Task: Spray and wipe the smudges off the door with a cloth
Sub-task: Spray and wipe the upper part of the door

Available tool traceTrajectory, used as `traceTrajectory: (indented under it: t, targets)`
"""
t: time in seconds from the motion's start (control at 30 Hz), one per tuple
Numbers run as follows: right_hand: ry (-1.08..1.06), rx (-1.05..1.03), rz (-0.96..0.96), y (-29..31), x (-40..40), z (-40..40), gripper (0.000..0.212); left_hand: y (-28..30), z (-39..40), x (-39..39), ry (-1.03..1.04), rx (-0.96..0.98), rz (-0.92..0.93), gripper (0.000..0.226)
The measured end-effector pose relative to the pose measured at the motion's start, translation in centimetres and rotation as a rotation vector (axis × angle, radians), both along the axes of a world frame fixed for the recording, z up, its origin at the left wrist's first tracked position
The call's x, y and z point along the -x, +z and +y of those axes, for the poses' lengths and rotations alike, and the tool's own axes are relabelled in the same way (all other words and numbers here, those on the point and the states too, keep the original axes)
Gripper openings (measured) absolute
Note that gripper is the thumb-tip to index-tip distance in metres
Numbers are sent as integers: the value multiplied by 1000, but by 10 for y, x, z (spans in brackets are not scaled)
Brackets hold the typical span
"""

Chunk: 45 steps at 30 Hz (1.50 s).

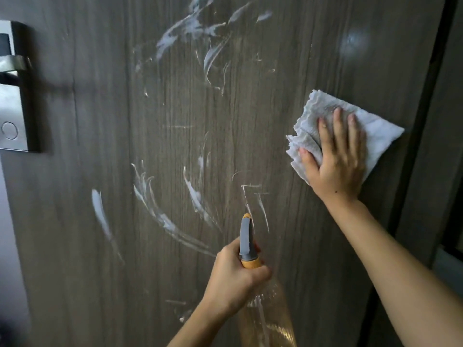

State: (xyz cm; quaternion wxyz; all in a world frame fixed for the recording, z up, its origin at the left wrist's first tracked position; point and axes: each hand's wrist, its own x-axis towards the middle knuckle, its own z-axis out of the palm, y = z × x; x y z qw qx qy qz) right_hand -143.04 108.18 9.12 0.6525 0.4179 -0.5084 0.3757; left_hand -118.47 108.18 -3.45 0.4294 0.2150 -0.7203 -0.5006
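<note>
Now right hand point(335, 159) flat on cloth point(375, 141)

Both forearms bare, no sleeves; right hand point(337, 156) wears a thin ring.

The lock plate point(13, 101) with its lever handle point(15, 62) sits at the door's point(288, 71) left edge. Smudges point(190, 33) spread across the door's middle, the cloth point(375, 136) lies flat against it at right under the right hand point(338, 161), and the spray bottle point(250, 246) sits below centre in the left hand point(235, 276), before the door.

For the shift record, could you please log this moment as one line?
left hand: grips spray bottle | right hand: presses cloth flat on door | white smudges: unwiped
</note>
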Motion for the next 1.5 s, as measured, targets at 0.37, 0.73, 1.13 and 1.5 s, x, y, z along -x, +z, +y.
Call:
traceTrajectory:
  t: [0.37, 0.73, 1.13, 1.5]
  targets:
    - [130, 57, -48, -13, -3, 1, 45, -30, 7, -12, 37, 21, -95, 30]
    - [144, 54, -57, -44, -4, 1, 42, -28, -20, -65, 232, -8, 125, 38]
    - [136, 52, -77, -72, -10, -4, 44, -31, -31, -72, 303, 33, 174, 26]
    - [139, 111, 15, -71, -10, -7, 37, -40, -21, -61, 289, 58, 166, 37]
